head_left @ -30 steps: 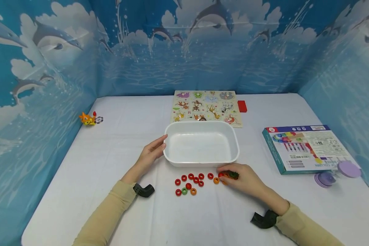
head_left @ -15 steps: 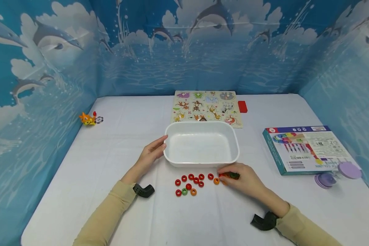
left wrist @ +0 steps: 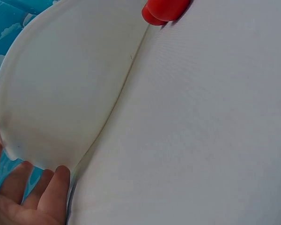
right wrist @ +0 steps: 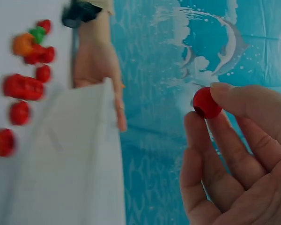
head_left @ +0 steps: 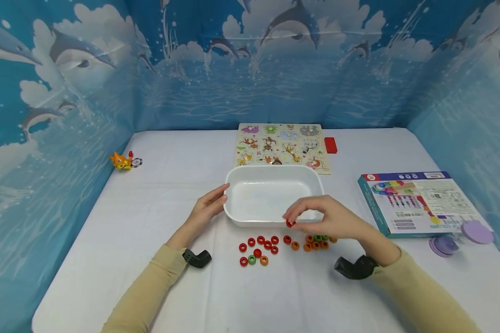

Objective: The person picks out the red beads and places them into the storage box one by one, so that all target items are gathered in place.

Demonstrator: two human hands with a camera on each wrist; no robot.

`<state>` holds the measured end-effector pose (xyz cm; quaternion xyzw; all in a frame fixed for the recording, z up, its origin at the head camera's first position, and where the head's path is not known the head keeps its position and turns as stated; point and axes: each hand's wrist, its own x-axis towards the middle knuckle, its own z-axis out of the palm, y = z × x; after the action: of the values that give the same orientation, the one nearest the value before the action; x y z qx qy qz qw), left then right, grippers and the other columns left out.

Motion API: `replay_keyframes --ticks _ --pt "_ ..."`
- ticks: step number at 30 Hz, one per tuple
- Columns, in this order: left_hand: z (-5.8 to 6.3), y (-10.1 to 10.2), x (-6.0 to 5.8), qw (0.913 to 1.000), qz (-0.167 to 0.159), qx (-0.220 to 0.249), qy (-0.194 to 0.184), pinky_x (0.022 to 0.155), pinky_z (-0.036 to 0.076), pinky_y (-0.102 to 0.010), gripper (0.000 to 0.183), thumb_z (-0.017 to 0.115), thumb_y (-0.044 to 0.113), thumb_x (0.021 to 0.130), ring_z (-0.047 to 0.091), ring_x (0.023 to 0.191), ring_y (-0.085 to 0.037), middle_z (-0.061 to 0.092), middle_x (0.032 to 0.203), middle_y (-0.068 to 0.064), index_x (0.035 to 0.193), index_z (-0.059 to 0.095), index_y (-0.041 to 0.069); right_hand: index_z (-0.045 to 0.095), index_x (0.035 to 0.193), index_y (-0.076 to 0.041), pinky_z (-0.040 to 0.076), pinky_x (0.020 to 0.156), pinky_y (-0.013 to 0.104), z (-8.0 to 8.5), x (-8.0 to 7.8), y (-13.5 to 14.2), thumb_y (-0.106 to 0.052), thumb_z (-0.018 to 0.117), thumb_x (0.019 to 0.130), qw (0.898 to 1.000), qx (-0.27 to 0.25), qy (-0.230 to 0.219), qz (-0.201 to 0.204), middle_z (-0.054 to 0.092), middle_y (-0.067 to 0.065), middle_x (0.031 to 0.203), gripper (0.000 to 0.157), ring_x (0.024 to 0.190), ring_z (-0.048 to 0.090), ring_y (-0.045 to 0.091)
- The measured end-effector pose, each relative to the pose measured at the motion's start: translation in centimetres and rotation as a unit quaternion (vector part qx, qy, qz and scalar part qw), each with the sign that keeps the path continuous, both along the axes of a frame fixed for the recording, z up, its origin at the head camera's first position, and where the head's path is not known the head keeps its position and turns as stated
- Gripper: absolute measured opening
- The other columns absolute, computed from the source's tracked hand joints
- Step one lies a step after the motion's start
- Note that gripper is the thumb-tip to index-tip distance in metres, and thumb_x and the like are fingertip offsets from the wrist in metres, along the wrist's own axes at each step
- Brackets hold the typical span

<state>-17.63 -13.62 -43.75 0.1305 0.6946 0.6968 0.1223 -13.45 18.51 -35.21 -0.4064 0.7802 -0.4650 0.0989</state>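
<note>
Between thumb and fingertips my right hand pinches a red bead, a round one with a dark hole. It is held above the near rim of a white plastic basin. My left hand rests its extended fingers against the basin's left side; in the left wrist view its fingertips touch the wall. In front of the basin lie loose beads: several red beads at left, with a green bead and an orange bead nearby. Orange beads and green ones cluster below my right hand.
Behind the basin lies an animal puzzle board, with a red block beside it. A printed box and purple round pieces stand at right. A small orange toy sits at the far left edge of the white table.
My right hand has risen from the beads and moved up and left with a red bead, uncovering the orange and green beads. The left hand stays against the basin.
</note>
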Motion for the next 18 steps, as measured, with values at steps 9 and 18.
replay_keyframes --ticks 9,18 --pt "-0.1 -0.2 -0.2 1.0000 -0.004 -0.004 0.002 0.093 0.042 -0.031 0.044 0.050 0.023 0.092 0.042 0.119 -0.022 0.035 0.138 -0.007 0.134 0.041 0.014 0.063 0.106 -0.007 0.050 0.081 0.031 1.1 -9.8 -5.8 -0.016 0.066 0.082 0.991 0.063 -0.112 0.029 0.062 0.004 0.103 0.026 0.092 0.059 0.016" --pt "-0.3 -0.1 -0.3 0.9999 -0.008 0.012 0.007 0.093 0.042 -0.033 0.046 0.051 0.020 0.092 0.038 0.121 -0.030 0.034 0.138 -0.016 0.135 0.039 0.008 0.063 0.101 -0.004 0.053 0.070 0.028 -4.0 -14.7 -10.4 -0.012 0.069 0.078 0.981 0.139 -0.128 0.033 0.064 0.002 0.092 0.025 0.081 0.061 0.015"
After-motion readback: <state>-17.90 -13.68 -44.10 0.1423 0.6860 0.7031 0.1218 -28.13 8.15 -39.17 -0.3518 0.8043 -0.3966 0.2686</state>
